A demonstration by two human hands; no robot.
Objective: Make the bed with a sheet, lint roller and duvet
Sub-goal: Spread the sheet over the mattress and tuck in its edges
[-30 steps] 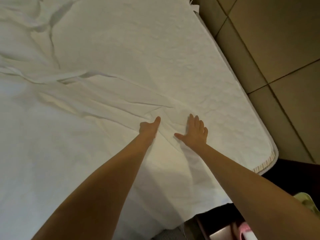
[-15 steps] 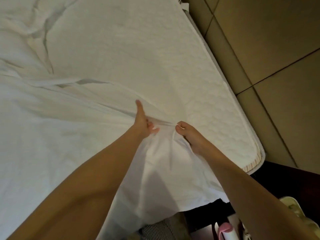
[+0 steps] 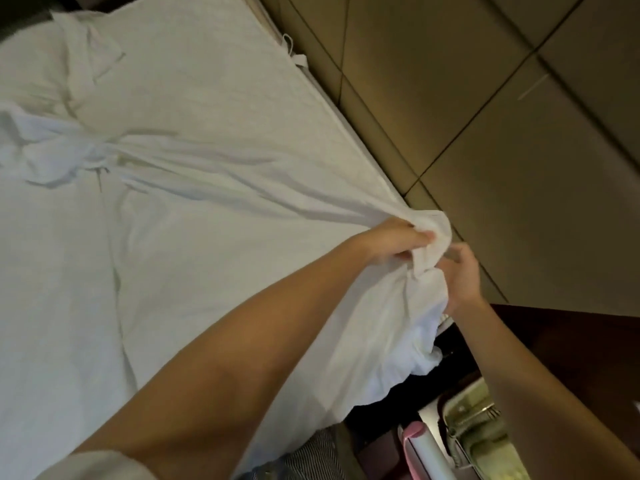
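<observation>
The left hand (image 3: 391,244) is gripping a bunched fistful of the white sheet (image 3: 207,289) at the near right corner of the bed (image 3: 304,98), its fingers curled tight round the cloth. The right hand (image 3: 462,282) is sitting just beside it against the same bunch, fingers bent toward the fabric. Blur is hiding whether they are actually closing on it, so I cannot tell.

The sheet is lying over most of the bed. Long taut folds are running from a rumpled knot at the far left across to the left fist, and a loose gathered edge is hanging off the corner, next to the tile floor (image 3: 519,150).

The sheet is looking thin, light and soft, with no stiffness of its own. It is likely giving wherever it is pulled, ridging along the line of pull instead of sliding flat. A single fistful is probably dragging only a narrow band. The better hold would be on the hem itself, the two hands apart on either side of the corner, so the pull is spreading wide. There is little risk of tearing; the likelier trouble is the far side creeping off the bed.
</observation>
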